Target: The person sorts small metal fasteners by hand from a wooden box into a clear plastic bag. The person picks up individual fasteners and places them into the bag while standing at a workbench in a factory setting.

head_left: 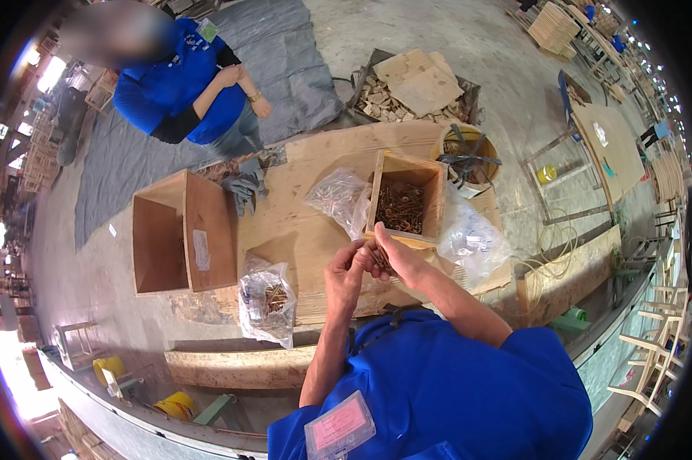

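Left fingers [356,259] curled, hold unclear, right fingers [384,239] cupping fasteners [381,259], wooden box [412,169] just ahead, bags [476,236] either side.

Brownish screws [382,260] lie bunched between 2 hands [347,271] [405,262].

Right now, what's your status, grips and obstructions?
Left grip against right grip, small metal pieces between. Wooden box ahead, more pieces inside. Plastic bags either side of box.
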Motion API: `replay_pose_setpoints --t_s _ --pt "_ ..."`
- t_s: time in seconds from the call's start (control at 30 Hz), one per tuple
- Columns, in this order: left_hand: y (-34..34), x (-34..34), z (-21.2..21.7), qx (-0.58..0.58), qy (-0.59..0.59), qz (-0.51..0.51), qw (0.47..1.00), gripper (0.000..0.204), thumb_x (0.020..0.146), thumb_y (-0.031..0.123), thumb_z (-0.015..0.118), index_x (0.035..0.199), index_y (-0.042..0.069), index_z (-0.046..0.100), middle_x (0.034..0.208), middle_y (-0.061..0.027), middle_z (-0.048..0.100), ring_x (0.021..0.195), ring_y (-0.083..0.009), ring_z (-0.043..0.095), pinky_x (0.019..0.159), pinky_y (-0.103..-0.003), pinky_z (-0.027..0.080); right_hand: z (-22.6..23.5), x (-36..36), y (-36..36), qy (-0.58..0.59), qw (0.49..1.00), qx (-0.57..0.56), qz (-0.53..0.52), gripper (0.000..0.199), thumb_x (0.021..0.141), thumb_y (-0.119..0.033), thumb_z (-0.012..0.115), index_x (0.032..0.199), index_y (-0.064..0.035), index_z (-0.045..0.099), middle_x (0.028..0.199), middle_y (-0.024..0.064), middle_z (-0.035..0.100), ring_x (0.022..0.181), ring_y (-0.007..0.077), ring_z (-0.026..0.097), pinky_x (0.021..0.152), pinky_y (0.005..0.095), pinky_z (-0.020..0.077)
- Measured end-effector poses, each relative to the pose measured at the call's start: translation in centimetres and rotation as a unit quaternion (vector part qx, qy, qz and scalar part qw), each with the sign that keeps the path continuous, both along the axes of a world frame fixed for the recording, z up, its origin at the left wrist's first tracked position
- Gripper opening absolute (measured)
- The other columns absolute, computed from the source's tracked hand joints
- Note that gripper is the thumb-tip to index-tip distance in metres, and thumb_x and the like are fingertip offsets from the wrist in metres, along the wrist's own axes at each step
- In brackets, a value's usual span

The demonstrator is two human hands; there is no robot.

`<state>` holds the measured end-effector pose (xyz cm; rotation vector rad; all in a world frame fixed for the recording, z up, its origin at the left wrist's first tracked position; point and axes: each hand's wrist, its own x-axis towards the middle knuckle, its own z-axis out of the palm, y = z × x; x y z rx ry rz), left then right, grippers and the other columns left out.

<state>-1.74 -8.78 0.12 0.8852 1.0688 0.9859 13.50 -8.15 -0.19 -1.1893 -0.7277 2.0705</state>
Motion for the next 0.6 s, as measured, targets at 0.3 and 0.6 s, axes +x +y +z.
replay_pose_setpoints --t_s 0.3,0.6 --pt "-1.2 -4.6 -1.3 0.076 0.124 -0.039 0.989 0.019 0.090 0.011 0.068 0.101 -0.004 0.063 0.078 -0.0061 0.064 0.068 -0.0103 0.062 0.062 -0.025 0.049 1.3 -5.5 0.0 -0.102 0.994 0.010 0.033 0.108 0.082 -0.087 0.011 0.150 -0.0036 0.029 0.075 0.0013 0.045 0.058 0.0080 0.032 0.050 0.0231 0.0245" --pt "-1.2 -12.1 0.5 0.081 0.142 -0.096 0.982 0.026 0.090 0.006 0.064 0.115 -0.002 0.059 0.078 -0.0052 0.067 0.070 -0.0094 0.061 0.063 -0.026 0.049 2.2 -11.8 1.0 -0.143 0.978 0.075 0.135 0.092 0.092 -0.075 0.012 0.153 -0.0059 0.021 0.078 0.0026 0.055 0.055 0.0084 0.040 0.046 0.0236 0.0306"
